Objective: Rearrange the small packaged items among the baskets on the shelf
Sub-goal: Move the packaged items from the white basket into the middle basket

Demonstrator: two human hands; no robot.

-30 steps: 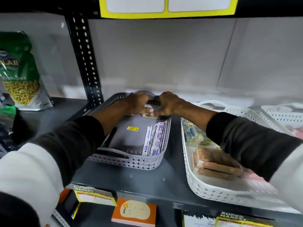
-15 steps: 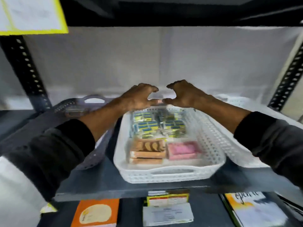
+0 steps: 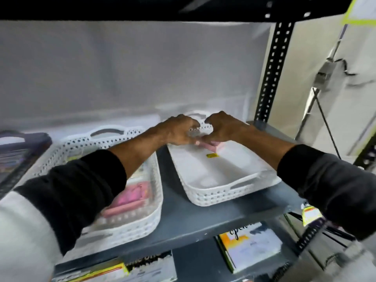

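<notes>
My left hand and my right hand are pressed together, fingers curled down, over the far end of the right white basket. Between them they pinch a small bundle of packets, pale and blurred. A pink pack lies on the basket floor just under my right hand. The rest of that basket's floor is bare apart from a yellow sticker. The middle white basket, under my left forearm, holds pink packs; the rest of its contents are hidden by my sleeve.
A grey basket sits at the far left of the grey shelf. A black perforated upright stands right behind the right basket. Books and price tags lie on the shelf below.
Both hands, kept together, have moved right from the grey basket, across the middle white basket, and down to the far end of the right white basket.
</notes>
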